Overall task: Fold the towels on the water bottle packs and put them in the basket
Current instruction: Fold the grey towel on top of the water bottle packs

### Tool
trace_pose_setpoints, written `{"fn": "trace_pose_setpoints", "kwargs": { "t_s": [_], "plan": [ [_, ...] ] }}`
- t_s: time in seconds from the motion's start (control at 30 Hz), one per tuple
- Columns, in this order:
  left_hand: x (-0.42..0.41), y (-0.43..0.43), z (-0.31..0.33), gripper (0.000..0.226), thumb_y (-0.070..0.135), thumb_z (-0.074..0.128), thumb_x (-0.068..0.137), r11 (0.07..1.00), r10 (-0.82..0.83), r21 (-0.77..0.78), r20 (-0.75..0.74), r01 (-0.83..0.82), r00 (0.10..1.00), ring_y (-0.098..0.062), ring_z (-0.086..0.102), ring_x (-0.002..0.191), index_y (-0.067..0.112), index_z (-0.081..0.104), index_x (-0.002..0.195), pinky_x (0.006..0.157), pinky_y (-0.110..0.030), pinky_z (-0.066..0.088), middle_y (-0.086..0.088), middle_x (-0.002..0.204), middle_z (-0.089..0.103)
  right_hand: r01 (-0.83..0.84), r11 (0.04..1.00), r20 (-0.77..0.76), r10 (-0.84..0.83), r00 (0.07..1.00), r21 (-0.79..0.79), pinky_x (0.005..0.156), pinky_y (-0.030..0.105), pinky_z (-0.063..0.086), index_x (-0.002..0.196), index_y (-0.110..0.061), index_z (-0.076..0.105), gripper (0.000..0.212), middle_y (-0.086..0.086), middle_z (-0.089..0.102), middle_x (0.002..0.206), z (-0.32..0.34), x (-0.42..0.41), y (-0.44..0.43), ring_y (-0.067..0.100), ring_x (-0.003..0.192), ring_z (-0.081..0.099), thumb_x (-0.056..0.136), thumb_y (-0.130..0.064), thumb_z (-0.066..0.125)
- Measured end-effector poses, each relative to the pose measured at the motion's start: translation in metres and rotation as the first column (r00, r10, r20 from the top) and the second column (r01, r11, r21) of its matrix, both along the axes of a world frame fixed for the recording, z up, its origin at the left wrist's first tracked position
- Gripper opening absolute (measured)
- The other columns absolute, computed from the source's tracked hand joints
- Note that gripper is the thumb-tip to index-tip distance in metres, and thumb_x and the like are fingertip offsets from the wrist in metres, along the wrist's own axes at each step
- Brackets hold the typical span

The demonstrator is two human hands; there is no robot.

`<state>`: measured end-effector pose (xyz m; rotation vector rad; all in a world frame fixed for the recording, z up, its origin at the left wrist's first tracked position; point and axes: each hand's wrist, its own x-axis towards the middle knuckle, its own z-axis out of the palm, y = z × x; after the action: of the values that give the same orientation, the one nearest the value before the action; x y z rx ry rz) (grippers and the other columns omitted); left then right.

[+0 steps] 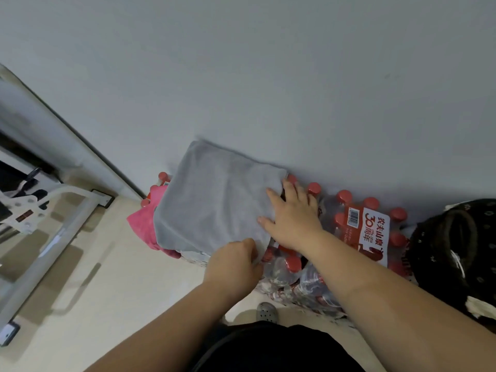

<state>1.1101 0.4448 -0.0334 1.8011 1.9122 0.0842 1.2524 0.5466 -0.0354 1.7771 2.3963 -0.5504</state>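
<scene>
The wall (268,76) backs the whole work area. The water bottle packs (357,226) stand against it on the floor (107,264), their flat cap tops apparently serving as a folding surface. The basket (453,253), dark and patterned, sits just beside the packs on the right, within easy reach for depositing.

The grey towel (214,200) lies spread on the packs' left portion, covering most of a pink towel (142,224) that shows only at the left edge.

The right hand (292,221) lies flat, palm down, fingers spread and holding nothing, pressing the grey towel's right edge, evidently to anchor it. The left hand (233,261) reaches in from below, fingers curled closed, pinching the towel's near corner. Judged from this, a fold is in progress; neither visible towel is in the basket.
</scene>
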Motion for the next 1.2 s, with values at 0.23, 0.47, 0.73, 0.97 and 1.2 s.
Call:
{"fn": "trace_pose_setpoints", "kwargs": {
  "t_s": [0.23,0.47,0.73,0.97,1.2],
  "plan": [
    [-0.037,0.010,0.010,0.016,0.034,0.051,0.085,0.955,0.020,0.296,0.022,-0.025,1.000,-0.026,0.058,0.072,0.020,0.055,0.078,0.063,-0.036,0.047,0.000,0.075,0.057,-0.083,0.995,-0.049,0.086,0.995,0.048,0.120,0.055,-0.011,0.159,-0.025,0.006,0.073,0.007,-0.017,0.165,0.005,-0.036,-0.006,0.029,0.151,-0.019,0.099,-0.062,0.025],
    [-0.116,0.061,0.001,0.075,0.063,0.044,0.088,0.974,-0.035,0.203,-0.324,0.106,0.945,-0.032,0.025,0.147,0.025,0.030,0.152,0.117,-0.050,0.022,-0.007,0.161,0.025,0.009,0.999,-0.013,-0.010,1.000,-0.051,0.118,0.055,-0.015,0.158,-0.026,-0.011,0.081,0.010,-0.028,0.162,-0.013,-0.071,0.014,0.033,0.147,-0.028,0.095,-0.070,0.017],
    [-0.160,0.036,-0.021,0.088,0.077,0.012,0.091,0.951,-0.286,0.021,-0.315,0.308,0.905,-0.024,-0.026,0.147,0.024,-0.016,0.155,0.118,-0.045,-0.013,-0.002,0.160,-0.028,0.053,0.997,0.061,-0.056,0.997,0.048,0.119,0.048,-0.018,0.157,-0.028,-0.014,0.085,0.007,-0.032,0.160,-0.028,-0.071,-0.005,0.027,0.146,-0.032,0.091,-0.076,0.013],
    [-0.188,0.012,-0.020,0.077,0.069,0.038,0.088,0.862,-0.428,0.147,-0.302,0.485,0.852,-0.036,0.044,0.136,0.021,0.043,0.148,0.110,-0.060,0.033,-0.013,0.154,0.039,0.099,0.995,0.063,-0.099,0.993,0.008,0.122,0.043,-0.014,0.154,-0.030,-0.021,0.089,-0.001,-0.038,0.157,-0.022,-0.075,-0.045,0.018,0.145,-0.035,0.082,-0.078,-0.002],
    [-0.208,0.020,-0.013,0.048,0.056,0.055,0.076,0.780,-0.489,0.311,-0.240,0.543,0.839,-0.024,0.059,0.089,0.027,0.063,0.114,0.082,-0.043,0.046,0.005,0.112,0.061,0.173,0.984,0.030,-0.174,0.984,0.045,0.124,0.042,-0.006,0.156,-0.036,-0.010,0.076,-0.005,-0.025,0.163,-0.021,-0.080,-0.094,0.013,0.148,-0.026,0.092,-0.073,0.009]
  ]
}}
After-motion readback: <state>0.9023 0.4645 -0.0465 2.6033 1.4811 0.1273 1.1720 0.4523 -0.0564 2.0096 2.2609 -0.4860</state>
